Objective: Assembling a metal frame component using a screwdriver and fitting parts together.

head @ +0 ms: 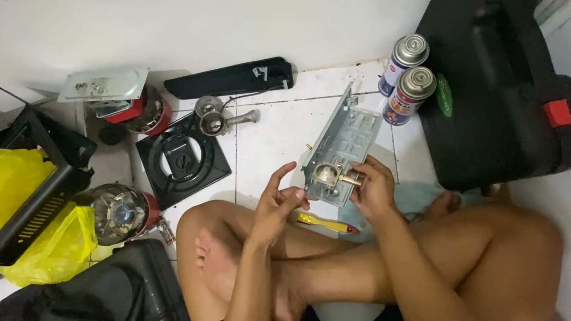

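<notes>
The person sits cross-legged on the tiled floor (282, 128) with a grey metal bracket (341, 145) held upright between both hands. The right hand (372, 189) grips the bracket's lower end, its fingers curled around the edge and the thumb and forefinger seemingly pinching a small brass fitting (349, 179) beside a round valve part (328, 173); the exact contact is hard to make out. The left hand (274, 206) sits just left of the bracket's base, fingers loosely spread, the thumb raised and the fingertips touching or nearly touching the metal. Just below both sets of fingers a yellow-handled tool (325, 223) lies on the floor. Beyond the bracket's far end stand two gas canisters (407, 77), next to a black case (502, 85).
</notes>
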